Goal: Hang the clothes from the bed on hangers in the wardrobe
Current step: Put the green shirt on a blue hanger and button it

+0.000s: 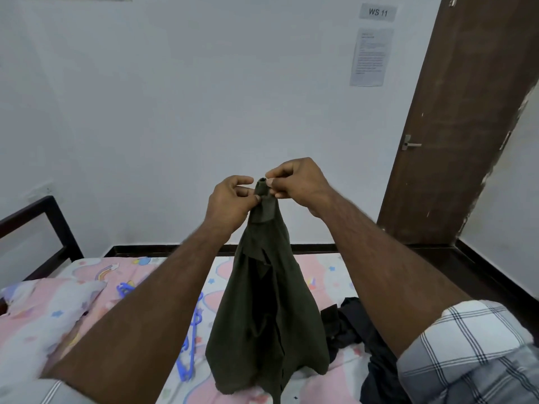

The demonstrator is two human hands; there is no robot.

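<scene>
Head view shows you holding up a dark green shirt (267, 310) over the bed (335, 275). Your grip is small, so the shirt could slip and drop back on the bed if your fingertips let go. It could also bunch up if you pull too hard at the top.

Left of the shirt, blue hangers (189, 339) lie on the bed, partly behind your arm. Your left hand (230, 199) touches the left side of the shirt's top, with curled fingers pinching the cloth. Your right hand (297, 182) pinches the very tip of the shirt from the right. Both hands sit at its top, and the rest hangs down below them. Right of the shirt, dark clothes (350, 325) wait on the bed.
</scene>
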